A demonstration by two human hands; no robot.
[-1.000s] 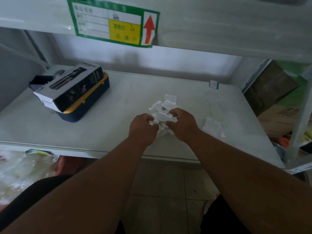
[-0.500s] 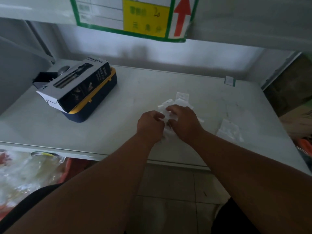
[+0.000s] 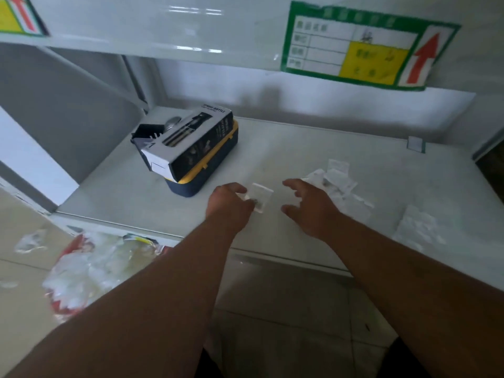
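One small clear packet (image 3: 259,195) is pinched at its edge by the left hand (image 3: 227,206). A firm grip on that corner probably keeps it from slipping while it is carried clear. At its 3 o'clock the right hand (image 3: 311,211) hovers released, fingers spread. The pile of packets (image 3: 336,178) lies at 2 o'clock on the shelf (image 3: 300,148), and the boxed case (image 3: 191,143) sits at 10 o'clock.

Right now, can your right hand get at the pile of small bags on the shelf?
Probably yes: the right hand is open and empty, the pile of small bags lies right by its fingers, nothing between them.
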